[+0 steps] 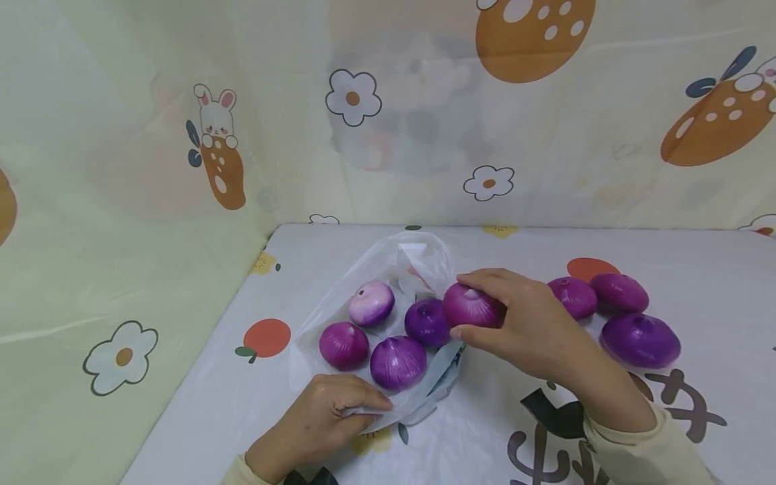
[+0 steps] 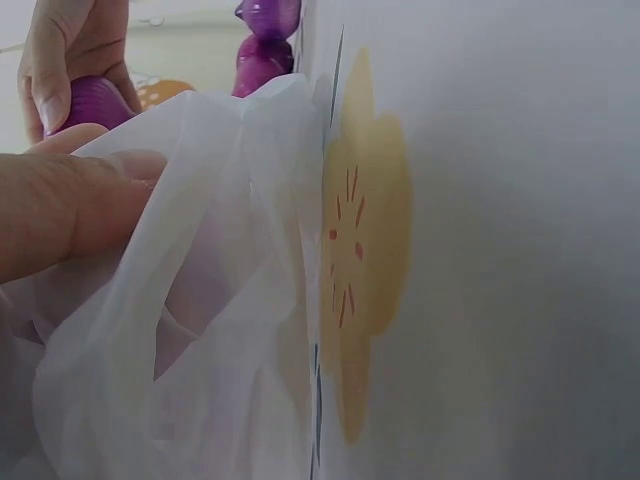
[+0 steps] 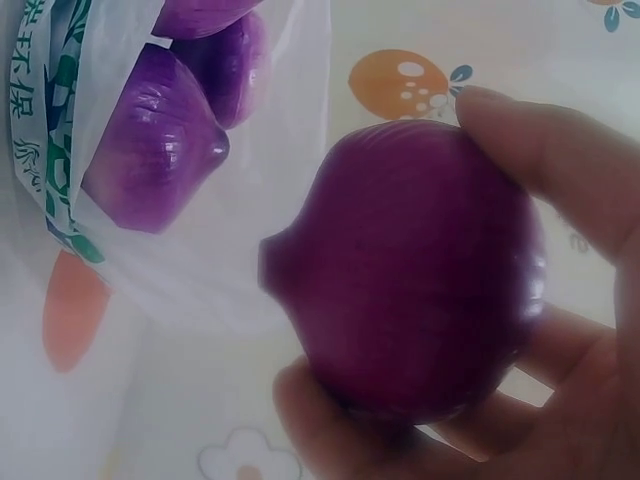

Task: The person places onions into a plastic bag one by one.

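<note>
My right hand (image 1: 533, 323) grips a purple onion (image 1: 474, 306) between thumb and fingers, at the right side of a thin white plastic bag (image 1: 327, 306). In the right wrist view that onion (image 3: 410, 270) fills the middle, its stem end pointing left toward the bag. Several other purple onions, one of them paler (image 1: 372, 303), lie in the bag. My left hand (image 1: 324, 411) pinches the bag's near edge between thumb and fingers. The left wrist view shows the left thumb (image 2: 70, 205) against the bag's folds (image 2: 230, 230).
On the table to the right, behind my right hand, sit three more purple onions (image 1: 640, 340). A patterned cloth (image 1: 200, 404) covers the table, and printed curtains (image 1: 412, 155) hang behind it and at the left. Green print marks the bag's side (image 3: 60, 130).
</note>
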{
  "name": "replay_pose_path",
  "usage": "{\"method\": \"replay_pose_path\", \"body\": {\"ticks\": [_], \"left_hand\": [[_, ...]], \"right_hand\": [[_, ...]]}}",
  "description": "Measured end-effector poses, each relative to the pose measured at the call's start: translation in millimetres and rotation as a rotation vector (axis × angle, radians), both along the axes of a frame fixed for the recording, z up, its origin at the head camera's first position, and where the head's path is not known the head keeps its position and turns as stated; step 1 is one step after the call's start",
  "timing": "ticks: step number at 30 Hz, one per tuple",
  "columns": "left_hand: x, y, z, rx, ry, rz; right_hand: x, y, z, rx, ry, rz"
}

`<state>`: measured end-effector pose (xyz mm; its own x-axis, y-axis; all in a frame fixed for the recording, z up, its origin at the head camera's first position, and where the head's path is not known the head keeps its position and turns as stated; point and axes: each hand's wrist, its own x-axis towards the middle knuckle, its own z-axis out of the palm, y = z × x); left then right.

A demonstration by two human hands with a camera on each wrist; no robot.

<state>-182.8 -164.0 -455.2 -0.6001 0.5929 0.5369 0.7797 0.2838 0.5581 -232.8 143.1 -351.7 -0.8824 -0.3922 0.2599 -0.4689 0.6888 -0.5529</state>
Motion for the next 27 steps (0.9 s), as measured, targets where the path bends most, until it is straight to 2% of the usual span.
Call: {"method": "replay_pose_path", "body": {"ticks": [5,12,19,21,27], "left_hand": [[-0.1,-0.5,0.0,-0.007,0.019,-0.001],[-0.1,0.1,0.4,-0.004,-0.016,-0.002],[-0.5,-0.2,0.4,-0.012,0.001,-0.004],[-0.3,-0.4,0.4,-0.007,-0.029,-0.001],[-0.6,-1.1,-0.2,-0.006,-0.054,0.010]], "right_hand": [[-0.8,-3,-0.6,-0.002,0.016,0.007],[-1.2,-8,-1.6,-0.029,0.010,0.025],[-3.3,-15,-1.2,-0.026,0.014,0.032],[-3.7,-16,-0.8,-0.033,0.020,0.042],[-5.7,-21,-1.7,-0.054,0.027,0.064]]}}
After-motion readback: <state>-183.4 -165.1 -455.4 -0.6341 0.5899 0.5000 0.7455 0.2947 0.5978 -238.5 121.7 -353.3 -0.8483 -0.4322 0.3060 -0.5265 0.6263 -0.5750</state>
